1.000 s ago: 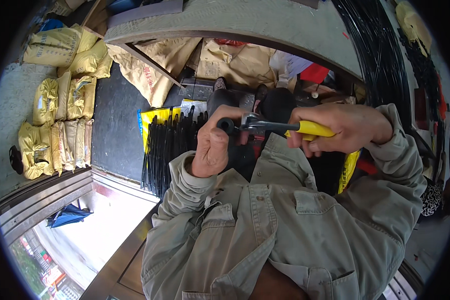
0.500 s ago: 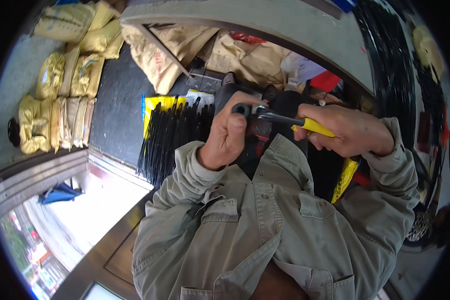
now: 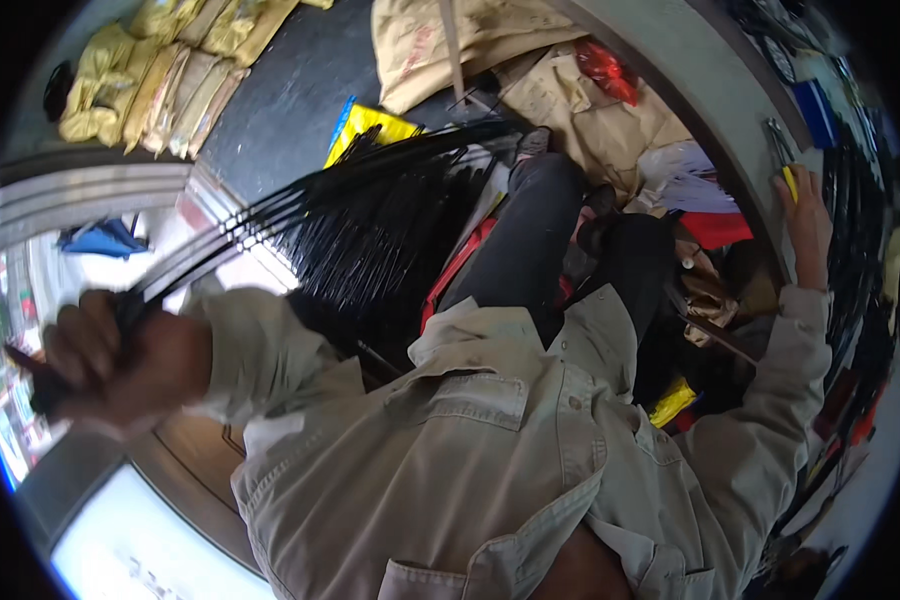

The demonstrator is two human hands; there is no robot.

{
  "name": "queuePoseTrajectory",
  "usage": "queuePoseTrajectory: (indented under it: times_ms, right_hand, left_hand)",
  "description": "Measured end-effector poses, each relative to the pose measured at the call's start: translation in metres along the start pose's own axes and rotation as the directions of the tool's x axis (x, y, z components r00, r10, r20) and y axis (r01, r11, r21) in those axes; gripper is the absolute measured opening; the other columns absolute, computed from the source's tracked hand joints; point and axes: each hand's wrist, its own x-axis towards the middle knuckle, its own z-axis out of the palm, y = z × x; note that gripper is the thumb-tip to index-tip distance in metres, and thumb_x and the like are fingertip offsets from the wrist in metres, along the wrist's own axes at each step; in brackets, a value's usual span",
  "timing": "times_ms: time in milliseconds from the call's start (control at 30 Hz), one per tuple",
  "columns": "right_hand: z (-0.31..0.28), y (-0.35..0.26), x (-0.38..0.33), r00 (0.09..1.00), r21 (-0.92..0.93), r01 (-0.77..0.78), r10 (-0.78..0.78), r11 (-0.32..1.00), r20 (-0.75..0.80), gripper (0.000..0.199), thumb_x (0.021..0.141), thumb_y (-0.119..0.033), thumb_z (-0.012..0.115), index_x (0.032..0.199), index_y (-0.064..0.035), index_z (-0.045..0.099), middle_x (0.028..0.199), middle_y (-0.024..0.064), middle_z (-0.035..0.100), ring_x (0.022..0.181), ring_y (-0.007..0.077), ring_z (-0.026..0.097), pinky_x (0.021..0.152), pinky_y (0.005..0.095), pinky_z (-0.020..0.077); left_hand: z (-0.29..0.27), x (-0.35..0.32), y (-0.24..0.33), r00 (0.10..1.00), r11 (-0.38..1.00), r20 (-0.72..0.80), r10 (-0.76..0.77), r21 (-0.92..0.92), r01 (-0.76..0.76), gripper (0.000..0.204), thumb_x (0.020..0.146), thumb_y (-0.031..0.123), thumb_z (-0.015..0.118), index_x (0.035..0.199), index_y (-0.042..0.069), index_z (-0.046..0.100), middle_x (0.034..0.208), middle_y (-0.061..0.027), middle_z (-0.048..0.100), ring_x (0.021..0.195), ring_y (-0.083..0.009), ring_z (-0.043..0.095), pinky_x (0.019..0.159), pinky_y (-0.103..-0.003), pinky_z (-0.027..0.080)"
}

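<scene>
Nothing legible. Red printing (image 3: 422, 48) on the big tan sack (image 3: 492, 42) at the top, slanted along its left part (too small and soft to read). Faint marks (image 3: 145, 572) on the bright white panel (image 3: 140, 520) lower left, blurred, can't make out.

Rods (image 3: 365, 163) drawn aslant; tool (image 3: 791, 183) held well apart.
The long, thin black rods are gripped at the left in a loose, nearly parallel bunch, slanted away toward the right, the near end blurred. The yellow-handled tool is held at the far right, its grey metal head pointed away.
</scene>
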Motion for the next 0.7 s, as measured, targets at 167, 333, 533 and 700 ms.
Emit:
queuePoseTrajectory:
  times_ms: [167,333,533,700]
  right_hand:
    - [0.022,0.053,-0.026,0.977,0.250,-0.077,0.123,0.965,-0.174,0.026,0.085,-0.025,0.055,0.106,-0.0094,0.052,0.103,0.0127,0.054,0.096,0.0326,0.054,0.074,0.0371,0.0455]
    - [0.003,0.060,-0.060,0.910,-0.227,-0.390,0.336,0.892,-0.241,0.032,0.077,-0.033,0.063,0.094,-0.0090,0.051,0.093,0.0111,0.054,0.085,0.0287,0.056,0.067,0.0375,0.0466]
    - [-0.005,0.085,-0.075,0.752,-0.205,-0.658,0.623,0.724,-0.215,0.048,0.071,-0.045,0.065,0.096,-0.0072,0.049,0.085,0.0132,0.057,0.080,0.0313,0.059,0.065,0.0403,0.0474]
    - [-0.008,0.107,-0.064,0.618,-0.085,-0.782,0.750,0.618,-0.234,0.055,0.068,-0.048,0.067,0.099,-0.0065,0.050,0.085,0.0160,0.062,0.080,0.0332,0.061,0.068,0.0421,0.0476]
  left_hand:
    - [0.024,-0.079,-0.085,0.957,0.823,0.157,-0.245,0.555,0.120,0.039,0.091,0.031,0.045,0.107,-0.003,0.053,0.058,0.0013,0.040,0.046,-0.0077,0.033,0.043,-0.023,0.027]
    - [-0.126,-0.218,-0.218,0.258,0.206,0.127,-0.958,0.930,0.305,0.054,0.090,0.031,0.046,0.133,0.003,0.031,0.097,-0.0177,0.056,0.074,-0.0263,0.056,0.065,-0.035,0.045]
    - [-0.091,-0.292,-0.251,0.468,0.095,0.146,-0.871,0.987,-0.132,0.065,0.084,0.028,0.055,0.136,0.005,0.023,0.126,-0.0229,0.041,0.112,-0.0398,0.042,0.089,-0.044,0.035]
    - [0.019,-0.269,-0.235,0.468,0.564,0.532,-0.705,0.822,-0.084,0.062,0.080,0.021,0.060,0.132,0.002,0.031,0.124,-0.0237,0.042,0.112,-0.0394,0.041,0.092,-0.045,0.034]
